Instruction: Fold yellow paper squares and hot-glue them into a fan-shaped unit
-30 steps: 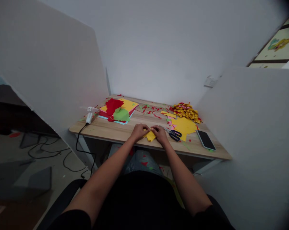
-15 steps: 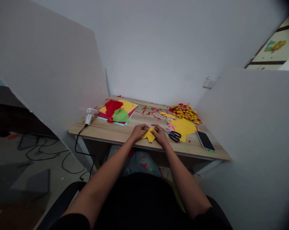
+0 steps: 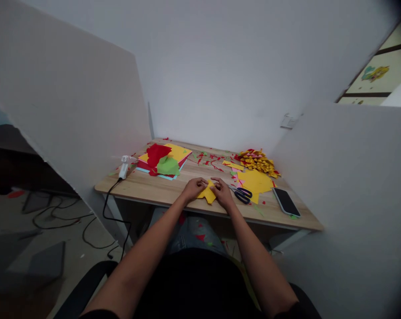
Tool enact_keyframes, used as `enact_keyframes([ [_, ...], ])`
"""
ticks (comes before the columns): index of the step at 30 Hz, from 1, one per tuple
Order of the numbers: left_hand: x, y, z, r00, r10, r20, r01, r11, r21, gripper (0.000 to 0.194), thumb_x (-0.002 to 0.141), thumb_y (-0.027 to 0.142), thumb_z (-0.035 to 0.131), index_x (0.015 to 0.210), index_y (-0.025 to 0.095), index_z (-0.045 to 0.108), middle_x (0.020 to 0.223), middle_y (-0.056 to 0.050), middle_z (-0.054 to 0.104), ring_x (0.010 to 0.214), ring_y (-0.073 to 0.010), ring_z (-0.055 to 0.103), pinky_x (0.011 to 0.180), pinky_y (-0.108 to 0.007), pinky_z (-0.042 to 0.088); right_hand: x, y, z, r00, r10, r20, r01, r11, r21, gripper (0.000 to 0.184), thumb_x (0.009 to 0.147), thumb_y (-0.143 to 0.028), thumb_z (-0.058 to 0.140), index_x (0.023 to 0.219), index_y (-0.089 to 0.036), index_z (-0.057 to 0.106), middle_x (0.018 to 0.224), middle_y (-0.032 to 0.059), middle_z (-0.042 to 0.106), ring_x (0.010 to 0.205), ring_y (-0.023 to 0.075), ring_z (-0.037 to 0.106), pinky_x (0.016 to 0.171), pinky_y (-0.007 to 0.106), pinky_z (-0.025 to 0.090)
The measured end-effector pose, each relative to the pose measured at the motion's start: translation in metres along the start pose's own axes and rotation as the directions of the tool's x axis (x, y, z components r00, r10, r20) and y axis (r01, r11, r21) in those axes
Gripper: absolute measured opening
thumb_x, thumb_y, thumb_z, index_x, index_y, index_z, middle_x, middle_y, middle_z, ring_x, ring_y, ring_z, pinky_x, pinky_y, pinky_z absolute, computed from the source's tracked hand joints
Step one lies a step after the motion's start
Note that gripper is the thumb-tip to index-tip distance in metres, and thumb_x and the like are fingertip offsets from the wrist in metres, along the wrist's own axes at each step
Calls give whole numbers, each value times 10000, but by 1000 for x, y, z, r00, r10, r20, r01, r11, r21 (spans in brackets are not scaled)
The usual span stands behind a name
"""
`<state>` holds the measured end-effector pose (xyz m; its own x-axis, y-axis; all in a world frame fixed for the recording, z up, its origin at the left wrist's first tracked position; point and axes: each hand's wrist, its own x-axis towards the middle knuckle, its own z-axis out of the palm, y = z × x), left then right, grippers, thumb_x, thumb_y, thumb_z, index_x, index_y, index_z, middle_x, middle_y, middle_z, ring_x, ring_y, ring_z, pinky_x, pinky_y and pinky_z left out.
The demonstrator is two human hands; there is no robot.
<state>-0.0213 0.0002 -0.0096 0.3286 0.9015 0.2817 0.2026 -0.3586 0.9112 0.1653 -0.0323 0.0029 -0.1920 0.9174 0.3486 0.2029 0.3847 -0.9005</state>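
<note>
A piece of yellow paper (image 3: 208, 193) with a cut, pointed outline is held near the table's front edge. My left hand (image 3: 194, 188) pinches its left side, and my right hand (image 3: 221, 192) grips the right side, fingers bent over it. Beside my right hand lie scissors (image 3: 243, 195) with dark handles, their blades partly hidden. Behind the scissors, yellow paper sheets (image 3: 255, 180) rest flat on the table.
Coloured sheets (image 3: 183, 153) with red and green pieces on top are at the left, near a white device (image 3: 123, 167) with a black cable. A phone (image 3: 286, 202) lies at the right. Folded yellow pieces (image 3: 258, 163) are heaped at the back; red scraps (image 3: 209, 158) litter the table (image 3: 154, 190).
The whole scene sits slightly lower in the picture, as the camera has tilted. Both hands keep hold of the yellow paper with barely any shift.
</note>
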Motion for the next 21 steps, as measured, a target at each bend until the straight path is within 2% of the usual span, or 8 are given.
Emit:
enact_keyframes([
  [5,2,0,-2,996,-1,-90,4,1000,30,338,963,377,616,1211,147,613,1184,-91,649,1018,-207,656,879,-418,577,0,-4,-2,999,-33,-10,32,999,-39,363,960,-380,625,1255,-173,591,1130,65,666,903,173,672,778,367,592],
  [11,0,3,0,995,4,-103,4,997,76,327,962,376,617,1194,146,621,1166,-88,655,1001,-201,659,870,-411,578,2,0,-1,998,-60,17,61,994,-87,312,951,-376,637,1188,-173,637,1229,82,654,1072,218,652,919,446,560],
  [21,-3,6,-3,995,23,-93,-9,988,153,332,960,375,620,1202,149,620,1191,-92,649,1033,-211,653,895,-427,571,4,4,-2,1000,-17,-21,14,991,-132,308,952,-383,635,1173,-168,640,1192,77,668,1029,205,665,890,427,571],
])
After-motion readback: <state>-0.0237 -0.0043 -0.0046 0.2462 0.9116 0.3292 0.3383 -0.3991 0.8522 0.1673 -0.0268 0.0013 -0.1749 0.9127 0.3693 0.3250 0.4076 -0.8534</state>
